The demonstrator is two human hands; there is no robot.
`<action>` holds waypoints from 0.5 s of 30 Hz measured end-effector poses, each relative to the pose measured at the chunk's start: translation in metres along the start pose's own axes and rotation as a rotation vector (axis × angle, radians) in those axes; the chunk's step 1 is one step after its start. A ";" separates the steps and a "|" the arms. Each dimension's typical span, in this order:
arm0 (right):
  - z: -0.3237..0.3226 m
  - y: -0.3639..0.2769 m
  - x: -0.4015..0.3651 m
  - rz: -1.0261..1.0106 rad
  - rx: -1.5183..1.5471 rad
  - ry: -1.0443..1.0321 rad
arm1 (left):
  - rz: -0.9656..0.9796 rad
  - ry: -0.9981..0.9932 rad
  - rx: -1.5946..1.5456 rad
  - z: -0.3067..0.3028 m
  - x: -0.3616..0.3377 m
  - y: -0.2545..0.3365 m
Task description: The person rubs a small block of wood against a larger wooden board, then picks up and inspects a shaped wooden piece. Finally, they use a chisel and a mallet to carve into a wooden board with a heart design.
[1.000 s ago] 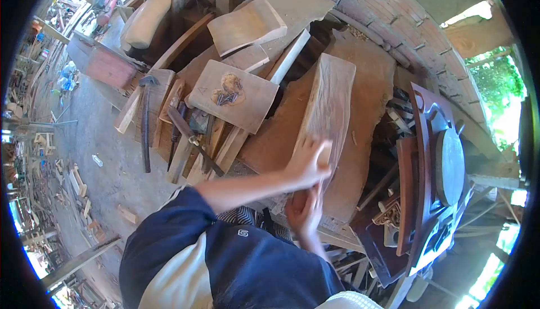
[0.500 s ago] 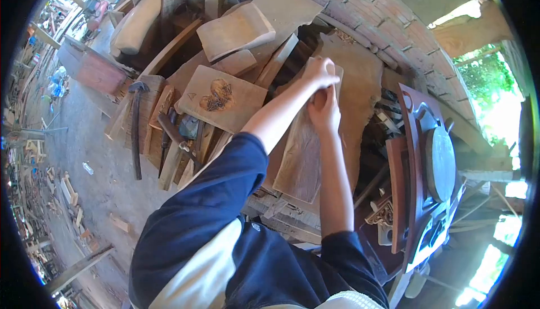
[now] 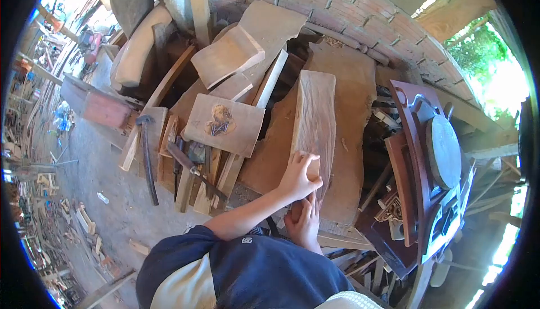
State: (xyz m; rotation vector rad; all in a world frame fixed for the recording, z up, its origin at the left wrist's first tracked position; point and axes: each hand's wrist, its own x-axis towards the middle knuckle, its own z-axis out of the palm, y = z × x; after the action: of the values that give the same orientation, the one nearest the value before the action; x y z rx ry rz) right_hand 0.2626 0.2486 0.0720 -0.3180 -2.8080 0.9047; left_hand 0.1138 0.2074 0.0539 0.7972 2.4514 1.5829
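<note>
A long wooden board (image 3: 316,106) lies lengthwise in front of me, its near end under my hands. My left hand (image 3: 300,181) is curled over a brown wooden block (image 3: 314,168) on the board, thumb and fingers around its far part. Just behind, closer to my body, my right hand (image 3: 305,223) is closed on the rear of what looks like the same block. My fingers cover most of the block, so its exact kind cannot be made out.
The board rests on a large rough-edged slab (image 3: 351,112). To the left are a square board with a dark-marked hollow (image 3: 225,123), a hammer (image 3: 147,157) and a wooden-handled tool (image 3: 183,156). Stacked dark furniture parts (image 3: 413,179) stand right; a brick wall (image 3: 337,5) runs behind.
Both hands have come back along the board from its far end to its near end, with the block in them. My arms are now bent, and the view has shifted somewhat.
</note>
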 end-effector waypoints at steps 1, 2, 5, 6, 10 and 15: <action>-0.002 -0.001 0.010 -0.003 -0.026 -0.009 | -0.004 -0.013 -0.018 -0.001 0.007 -0.004; 0.002 0.005 0.028 -0.007 -0.060 -0.002 | 0.014 0.009 -0.035 0.002 0.025 -0.013; 0.017 0.028 0.112 -0.008 -0.155 0.052 | -0.133 -0.021 -0.046 0.006 0.113 -0.030; 0.021 0.036 0.143 -0.014 -0.141 0.093 | -0.198 -0.060 -0.095 0.004 0.145 -0.035; 0.023 0.057 0.230 0.068 0.056 0.089 | -0.087 -0.062 0.183 0.019 0.237 -0.083; 0.022 0.046 0.175 0.097 0.053 0.088 | -0.058 -0.086 0.239 0.018 0.184 -0.070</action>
State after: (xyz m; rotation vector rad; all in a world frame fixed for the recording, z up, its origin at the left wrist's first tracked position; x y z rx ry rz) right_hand 0.0963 0.3176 0.0441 -0.4782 -2.7035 0.9589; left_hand -0.0627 0.2896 0.0178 0.8005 2.6062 1.2249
